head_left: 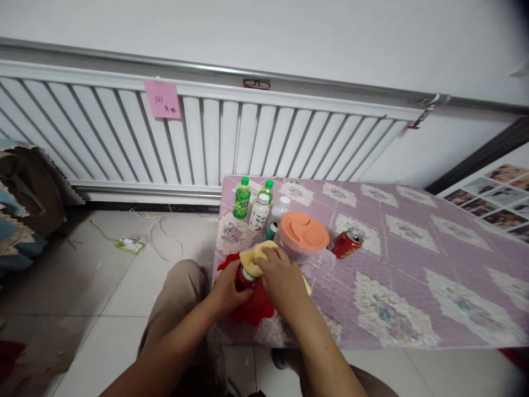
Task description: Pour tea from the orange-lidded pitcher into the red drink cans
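My left hand (227,289) is wrapped round a red drink can (243,279) standing over a red scalloped mat (256,310). In my right hand (284,278) is a yellow cloth (249,263), pressed against the top of that can. Just beyond my right hand stands a clear plastic tub with an orange divided lid (305,231). A green can (271,230) sits left of the tub, partly hidden. Behind it are a white bottle (259,213), a clear bottle with a white cap (281,207) and two green bottles (242,198).
Another red can (347,244) lies tilted right of the tub, near a clear plastic piece (324,264). A patterned cloth covers the table (413,264). Behind it runs a white radiator (248,138) with a pink note (162,100). A power strip (130,245) with cables lies on the floor.
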The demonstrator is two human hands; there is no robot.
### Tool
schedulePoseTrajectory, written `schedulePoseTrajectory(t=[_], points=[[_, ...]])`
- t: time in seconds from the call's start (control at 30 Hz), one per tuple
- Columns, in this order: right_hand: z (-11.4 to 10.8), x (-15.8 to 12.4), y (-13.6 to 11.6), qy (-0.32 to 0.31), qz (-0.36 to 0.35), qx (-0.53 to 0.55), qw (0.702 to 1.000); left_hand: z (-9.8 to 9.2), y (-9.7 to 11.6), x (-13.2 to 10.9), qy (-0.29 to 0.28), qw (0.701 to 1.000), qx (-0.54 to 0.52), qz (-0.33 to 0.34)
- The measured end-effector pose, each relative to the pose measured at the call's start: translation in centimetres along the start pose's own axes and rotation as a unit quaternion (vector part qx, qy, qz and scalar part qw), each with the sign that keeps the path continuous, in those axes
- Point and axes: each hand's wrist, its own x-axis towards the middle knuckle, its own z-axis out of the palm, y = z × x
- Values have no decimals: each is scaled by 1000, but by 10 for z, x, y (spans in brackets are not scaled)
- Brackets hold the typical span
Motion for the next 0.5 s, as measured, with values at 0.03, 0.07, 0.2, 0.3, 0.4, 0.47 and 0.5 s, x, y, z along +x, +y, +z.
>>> schedulePoseTrajectory(t=[0.03, 0.07, 0.2, 0.3, 0.4, 0.47, 0.5], points=[[-1, -3, 0, -2, 8, 1, 1000, -1, 1, 0, -1, 1000, 2, -1], [0, -6, 0, -2, 17, 2, 1000, -1, 1, 0, 0, 1000, 4, -3], [11, -21, -6, 5, 49, 18, 999, 0, 2, 0, -1, 1000, 6, -6], [25, -32, -12, 18, 60, 26, 998, 1, 0, 0, -2, 1000, 8, -3], [34, -41, -16, 30, 60, 28, 997, 3, -3, -1, -3, 1000, 1, -4], [34, -44, -19, 32, 47, 34, 998, 5, -6, -1, -1, 1000, -10, -2], [33, -45, -20, 31, 41, 38, 998, 5, -7, -2, 1, 1000, -15, -1]])
